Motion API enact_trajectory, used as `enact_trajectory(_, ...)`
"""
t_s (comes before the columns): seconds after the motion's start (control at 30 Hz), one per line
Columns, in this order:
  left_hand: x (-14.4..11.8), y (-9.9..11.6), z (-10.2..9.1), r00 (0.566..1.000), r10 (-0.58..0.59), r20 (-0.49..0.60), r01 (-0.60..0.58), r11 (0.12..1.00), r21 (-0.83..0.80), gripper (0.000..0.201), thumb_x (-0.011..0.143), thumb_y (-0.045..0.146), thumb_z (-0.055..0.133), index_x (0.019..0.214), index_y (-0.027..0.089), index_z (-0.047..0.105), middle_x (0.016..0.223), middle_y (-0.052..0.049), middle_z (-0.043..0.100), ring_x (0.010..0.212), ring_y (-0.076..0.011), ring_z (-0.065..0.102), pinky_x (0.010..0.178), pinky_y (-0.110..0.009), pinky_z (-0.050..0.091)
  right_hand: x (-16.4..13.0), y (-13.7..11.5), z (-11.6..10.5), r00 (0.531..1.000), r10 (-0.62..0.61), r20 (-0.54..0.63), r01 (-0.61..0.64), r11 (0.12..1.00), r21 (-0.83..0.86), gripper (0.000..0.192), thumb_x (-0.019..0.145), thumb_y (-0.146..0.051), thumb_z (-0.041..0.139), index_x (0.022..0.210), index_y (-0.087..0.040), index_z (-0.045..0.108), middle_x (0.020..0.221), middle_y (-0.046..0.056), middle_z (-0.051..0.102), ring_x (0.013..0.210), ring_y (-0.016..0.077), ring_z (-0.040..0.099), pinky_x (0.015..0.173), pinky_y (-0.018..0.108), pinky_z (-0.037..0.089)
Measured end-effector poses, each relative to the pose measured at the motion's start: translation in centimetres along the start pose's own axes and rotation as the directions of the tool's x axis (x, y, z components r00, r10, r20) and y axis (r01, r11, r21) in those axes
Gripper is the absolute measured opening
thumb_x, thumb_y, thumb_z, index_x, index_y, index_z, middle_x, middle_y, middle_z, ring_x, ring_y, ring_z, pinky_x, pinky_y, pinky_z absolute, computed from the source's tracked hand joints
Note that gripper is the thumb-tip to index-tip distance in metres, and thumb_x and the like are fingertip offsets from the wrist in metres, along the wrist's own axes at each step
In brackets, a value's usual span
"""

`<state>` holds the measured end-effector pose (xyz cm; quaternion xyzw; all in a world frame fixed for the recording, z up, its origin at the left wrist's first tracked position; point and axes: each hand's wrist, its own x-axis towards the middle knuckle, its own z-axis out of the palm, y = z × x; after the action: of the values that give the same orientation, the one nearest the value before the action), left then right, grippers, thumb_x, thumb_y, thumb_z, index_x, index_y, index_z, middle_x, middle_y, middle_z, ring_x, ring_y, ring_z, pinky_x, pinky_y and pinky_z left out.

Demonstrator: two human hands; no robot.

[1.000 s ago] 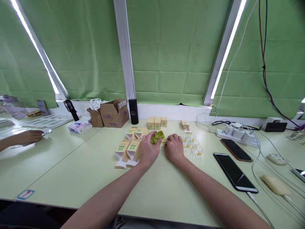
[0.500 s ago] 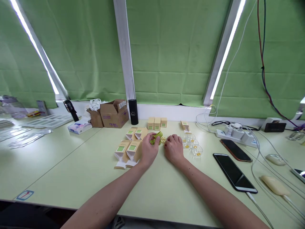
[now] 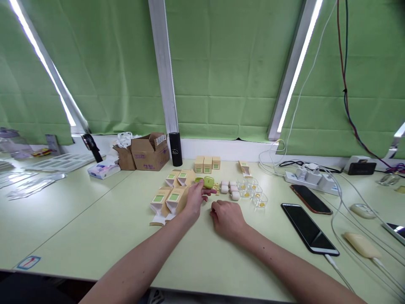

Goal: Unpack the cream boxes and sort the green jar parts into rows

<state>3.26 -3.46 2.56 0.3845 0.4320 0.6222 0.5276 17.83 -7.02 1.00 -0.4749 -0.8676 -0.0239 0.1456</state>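
My left hand [image 3: 193, 199] rests on the pale green table [image 3: 95, 219], its fingertips touching a small green case [image 3: 207, 182]. My right hand [image 3: 226, 218] lies loosely curled on the table nearer to me, holding nothing that I can see. Beyond it sit three small white cases [image 3: 230, 189] and several clear cups with yellow pieces [image 3: 253, 192]. Tan cartons with green labels [image 3: 169, 198] lie just left of my left hand, and three closed tan boxes [image 3: 207, 164] stand behind the green case.
An open brown box [image 3: 148, 150] and a black cylinder [image 3: 175, 149] stand at the back. Two phones [image 3: 308, 228] and a power strip [image 3: 311, 177] with cables lie to the right. White trays [image 3: 60, 160] and a tissue pack [image 3: 103, 169] are at the left.
My right hand has pulled back toward me, uncovering the white cases. The green case went from my left hand's grasp to the table. Another person's hand at the far left left the view.
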Motion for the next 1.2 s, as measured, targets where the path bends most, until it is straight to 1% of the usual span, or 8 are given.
enact_trajectory(0.13, -0.1, -0.2, 0.0, 0.993, -0.097, 0.064, 0.103, 0.991, -0.088, 0.027, 0.093, 0.045, 0.059, 0.092, 0.018, 0.055, 0.070, -0.010, 0.075, 0.060, -0.0162, 0.068, 0.053, -0.022, 0.040, -1.0, -0.1, 0.2, 1.000, 0.017, 0.027, -0.019, 0.996, 0.087, 0.011, 0.097, -0.025, 0.054, 0.097, -0.022, 0.065, 0.096, 0.004, 0.076, 0.082, 0.0189, 0.068, 0.061, 0.032, 0.023)
enact_trajectory(0.3, -0.3, -0.1, 0.0, 0.992, -0.094, 0.087, 0.102, 0.991, -0.086, 0.027, 0.093, 0.044, 0.056, 0.095, 0.017, 0.056, 0.071, -0.010, 0.074, 0.060, -0.0152, 0.065, 0.054, -0.023, 0.040, -1.2, 0.4, -0.2, 0.999, 0.006, 0.049, -0.014, 0.989, 0.149, 0.010, 0.096, -0.022, 0.056, 0.097, -0.023, 0.066, 0.097, 0.003, 0.077, 0.088, 0.0188, 0.070, 0.064, 0.030, 0.027)
enact_trajectory(0.47, -0.2, 0.1, -0.1, 0.999, 0.030, 0.024, -0.030, 1.000, 0.004, 0.030, 0.086, 0.048, 0.064, 0.088, 0.019, 0.056, 0.064, -0.003, 0.067, 0.060, -0.0150, 0.063, 0.050, -0.022, 0.032, -1.3, 0.7, -0.5, 0.999, -0.031, 0.030, 0.025, 0.980, 0.196, 0.012, 0.094, -0.021, 0.057, 0.098, -0.023, 0.068, 0.096, 0.001, 0.078, 0.084, 0.0178, 0.069, 0.064, 0.029, 0.028)
enact_trajectory(0.6, 0.0, 0.4, -0.4, 0.979, 0.204, 0.012, -0.201, 0.951, 0.236, 0.034, 0.085, 0.051, 0.067, 0.077, 0.020, 0.054, 0.056, 0.003, 0.057, 0.053, -0.0123, 0.053, 0.053, -0.024, 0.033, -1.2, 0.9, -0.6, 0.999, -0.041, 0.033, 0.033, 0.975, 0.220, 0.013, 0.094, -0.022, 0.058, 0.100, -0.024, 0.070, 0.096, 0.001, 0.079, 0.084, 0.0178, 0.070, 0.065, 0.028, 0.030)
enact_trajectory(0.8, -0.4, 1.4, -0.7, 0.903, 0.411, 0.127, -0.392, 0.662, 0.639, 0.021, 0.095, 0.039, 0.057, 0.081, 0.023, 0.057, 0.066, 0.001, 0.062, 0.063, -0.0178, 0.058, 0.064, -0.028, 0.040, -1.2, 0.9, -0.9, 0.998, -0.032, 0.061, 0.018, 0.975, 0.221, 0.013, 0.095, -0.023, 0.059, 0.101, -0.024, 0.071, 0.099, 0.002, 0.079, 0.087, 0.0182, 0.071, 0.066, 0.028, 0.032)
enact_trajectory(1.0, -1.1, 1.9, -0.9, 0.816, 0.441, 0.373, -0.451, 0.081, 0.889, 0.015, 0.090, 0.018, 0.056, 0.084, 0.024, 0.069, 0.081, -0.008, 0.071, 0.087, -0.0281, 0.062, 0.077, -0.037, 0.042, -1.2, 1.0, -0.8, 0.998, -0.033, 0.048, 0.022, 0.975, 0.221, 0.014, 0.095, -0.022, 0.058, 0.099, -0.025, 0.071, 0.098, 0.001, 0.079, 0.086, 0.0180, 0.071, 0.066, 0.028, 0.032)
enact_trajectory(1.07, -1.3, 2.0, -0.9, 0.808, 0.401, 0.431, -0.463, -0.019, 0.886, 0.019, 0.089, 0.016, 0.057, 0.080, 0.025, 0.071, 0.079, -0.009, 0.072, 0.086, -0.0292, 0.061, 0.078, -0.039, 0.042, -1.2, 1.1, -0.8, 0.998, -0.031, 0.050, 0.019, 0.975, 0.223, 0.014, 0.095, -0.023, 0.058, 0.098, -0.024, 0.072, 0.098, 0.002, 0.079, 0.086, 0.0180, 0.071, 0.066, 0.028, 0.031)
enact_trajectory(1.2, -1.5, 2.5, -0.9, 0.817, 0.340, 0.466, -0.457, -0.112, 0.883, 0.025, 0.087, 0.014, 0.057, 0.070, 0.026, 0.071, 0.075, -0.009, 0.072, 0.085, -0.0292, 0.060, 0.078, -0.040, 0.040, -1.1, 1.2, -0.7, 0.998, -0.026, 0.056, 0.013, 0.975, 0.223, 0.014, 0.095, -0.023, 0.058, 0.098, -0.024, 0.072, 0.097, 0.003, 0.079, 0.085, 0.0178, 0.070, 0.066, 0.027, 0.031)
